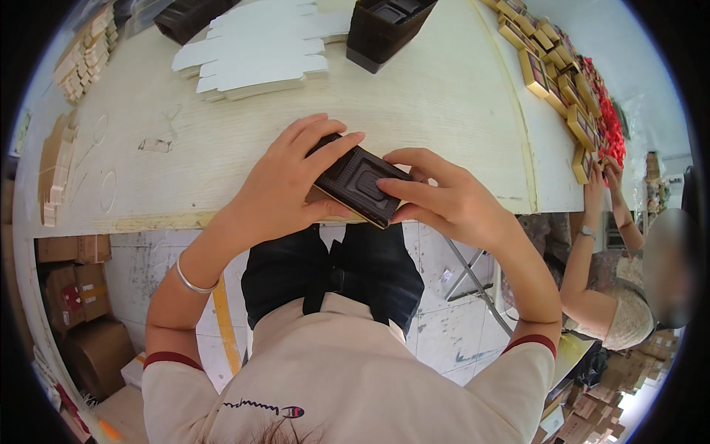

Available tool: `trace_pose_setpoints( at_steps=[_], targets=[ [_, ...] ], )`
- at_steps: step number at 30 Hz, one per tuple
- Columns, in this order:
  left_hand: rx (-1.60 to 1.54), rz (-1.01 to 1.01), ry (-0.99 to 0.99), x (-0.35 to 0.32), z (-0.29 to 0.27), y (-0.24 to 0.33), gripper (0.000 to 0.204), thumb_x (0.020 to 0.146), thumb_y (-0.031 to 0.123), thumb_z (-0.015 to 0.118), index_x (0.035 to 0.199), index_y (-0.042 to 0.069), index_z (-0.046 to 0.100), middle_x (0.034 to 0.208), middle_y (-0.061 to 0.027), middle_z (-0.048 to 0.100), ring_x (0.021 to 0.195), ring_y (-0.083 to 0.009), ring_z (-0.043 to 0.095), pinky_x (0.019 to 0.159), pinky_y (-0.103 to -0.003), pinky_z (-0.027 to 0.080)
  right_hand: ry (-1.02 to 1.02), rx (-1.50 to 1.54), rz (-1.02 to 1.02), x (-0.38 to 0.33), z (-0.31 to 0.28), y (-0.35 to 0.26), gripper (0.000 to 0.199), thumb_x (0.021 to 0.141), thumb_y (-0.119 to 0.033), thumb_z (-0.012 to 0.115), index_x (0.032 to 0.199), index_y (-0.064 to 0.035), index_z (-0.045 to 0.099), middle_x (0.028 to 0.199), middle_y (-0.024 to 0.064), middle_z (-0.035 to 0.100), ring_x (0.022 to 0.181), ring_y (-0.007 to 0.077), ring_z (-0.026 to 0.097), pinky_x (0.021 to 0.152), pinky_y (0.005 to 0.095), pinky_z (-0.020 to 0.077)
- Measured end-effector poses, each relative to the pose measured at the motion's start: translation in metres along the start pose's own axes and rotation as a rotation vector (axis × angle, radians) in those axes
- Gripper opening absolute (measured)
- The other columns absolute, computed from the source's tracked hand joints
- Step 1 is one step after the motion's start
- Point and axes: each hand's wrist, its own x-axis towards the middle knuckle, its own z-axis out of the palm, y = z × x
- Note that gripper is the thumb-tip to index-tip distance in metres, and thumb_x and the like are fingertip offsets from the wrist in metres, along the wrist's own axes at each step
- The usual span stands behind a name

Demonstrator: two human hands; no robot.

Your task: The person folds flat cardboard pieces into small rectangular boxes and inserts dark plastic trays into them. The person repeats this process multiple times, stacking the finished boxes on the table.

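Note:
A small dark brown moulded plastic tray (367, 180) with recessed compartments is held tilted above the near edge of the table. A thin pale edge shows along its lower side; whether it sits in a shallow box I cannot tell. My left hand (296, 174) grips its left end, fingers over the top and thumb along the near edge. On the other end, my right hand (444, 192) holds it, with one fingertip pressed into a compartment. Farther off stands a stack of nested dark trays (370, 44), beside a pile of flat white die-cut card blanks (259, 52).
Another dark tray stack (188, 18) stands at the far left, near piled cream card pieces (85, 55). Gold boxes (558, 81) and red material (610, 122) line the right side. There a co-worker's hands (603, 181) work. Cardboard boxes (78, 292) sit below left.

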Motion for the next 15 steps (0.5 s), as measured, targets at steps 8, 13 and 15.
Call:
trace_pose_setpoints(
  at_steps=[8, 13, 15],
  targets=[
    [0.019, -0.014, 0.012, 0.001, 0.000, 0.000, 0.080, 0.060, 0.018, 0.083, 0.133, 0.009, 0.049, 0.132, -0.0104, 0.046, 0.127, -0.0337, 0.042, 0.106, -0.042, 0.039, 0.011, -0.105, -0.030, 0.004, 0.004, -0.001, 0.040, 0.071, -0.008, 0.071, 0.109, -0.0006, 0.061, 0.109, 0.0143, 0.056, 0.082, 0.0291, 0.060, 0.068, 0.0363, 0.0525],
    [-0.021, -0.019, -0.017, 0.002, -0.002, -0.002, 0.081, 0.059, 0.018, 0.083, 0.132, 0.009, 0.049, 0.131, -0.0107, 0.047, 0.125, -0.0328, 0.045, 0.104, -0.041, 0.040, -0.022, -0.176, -0.066, -0.010, 0.002, 0.008, 0.043, 0.069, -0.008, 0.068, 0.110, 0.0022, 0.060, 0.103, 0.0132, 0.056, 0.081, 0.0257, 0.060, 0.068, 0.0345, 0.0515],
    [-0.038, 0.005, -0.039, 0.005, -0.006, -0.003, 0.081, 0.059, 0.020, 0.084, 0.132, 0.009, 0.050, 0.131, -0.0105, 0.047, 0.124, -0.0327, 0.046, 0.104, -0.041, 0.041, -0.014, -0.298, -0.181, -0.008, 0.001, 0.012, 0.041, 0.071, -0.008, 0.066, 0.109, 0.0046, 0.059, 0.103, 0.0123, 0.057, 0.081, 0.0245, 0.060, 0.069, 0.0323, 0.0510]
  ],
)
